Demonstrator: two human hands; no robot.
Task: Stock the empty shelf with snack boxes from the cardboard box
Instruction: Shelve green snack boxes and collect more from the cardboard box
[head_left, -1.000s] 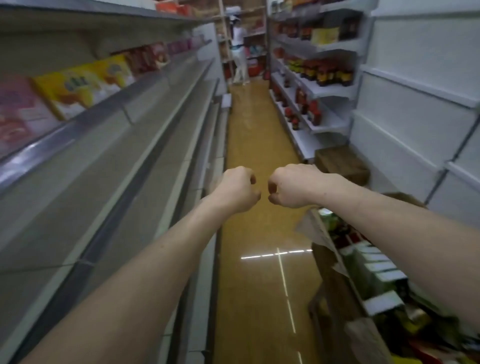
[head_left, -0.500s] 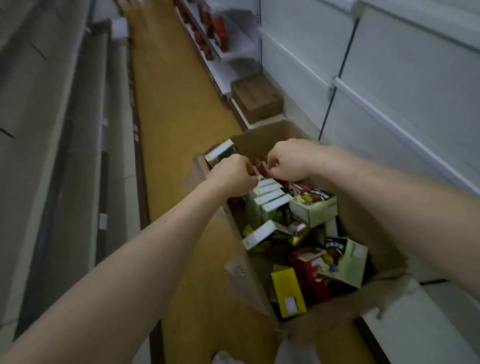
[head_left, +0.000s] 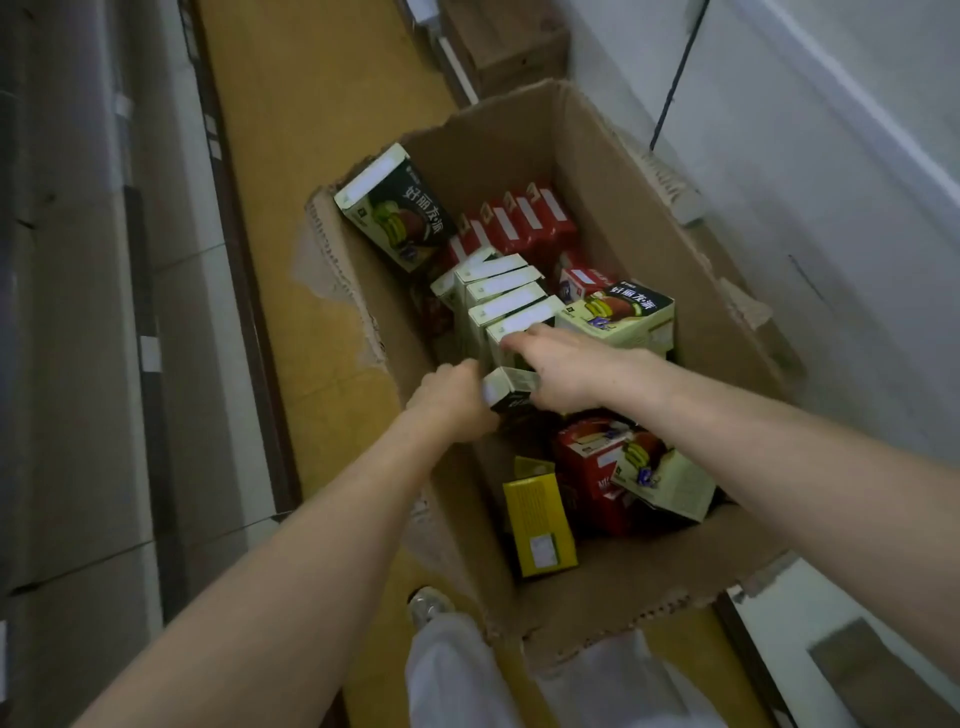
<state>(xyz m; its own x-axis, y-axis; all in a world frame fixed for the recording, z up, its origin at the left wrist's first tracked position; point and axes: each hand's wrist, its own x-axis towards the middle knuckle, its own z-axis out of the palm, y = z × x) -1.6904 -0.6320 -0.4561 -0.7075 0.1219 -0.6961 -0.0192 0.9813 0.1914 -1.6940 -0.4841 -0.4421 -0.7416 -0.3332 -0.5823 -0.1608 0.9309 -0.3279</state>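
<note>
An open cardboard box (head_left: 628, 208) stands on the yellow floor, filled with snack boxes. A row of pale green snack boxes (head_left: 501, 296) stands upright in its middle, and red boxes (head_left: 524, 218) line the far end. Inside the carton, my left hand (head_left: 452, 397) grips the left end of one small green snack box (head_left: 509, 387). My right hand (head_left: 569, 369) holds the same box from the right, its fingers reaching over the nearest box of the row. The empty grey shelves (head_left: 78, 322) run along the left.
A green box (head_left: 392, 213) leans on the carton's far left corner. A yellow box (head_left: 540, 525) and tumbled red and green boxes (head_left: 623, 473) lie at the near end. White shelving (head_left: 831, 182) stands on the right, a wooden crate (head_left: 506, 47) beyond. My legs (head_left: 462, 675) are below.
The view has swung from the aisle down onto the carton. Both hands, held up as empty fists before, have dropped into the carton and taken hold of a green snack box.
</note>
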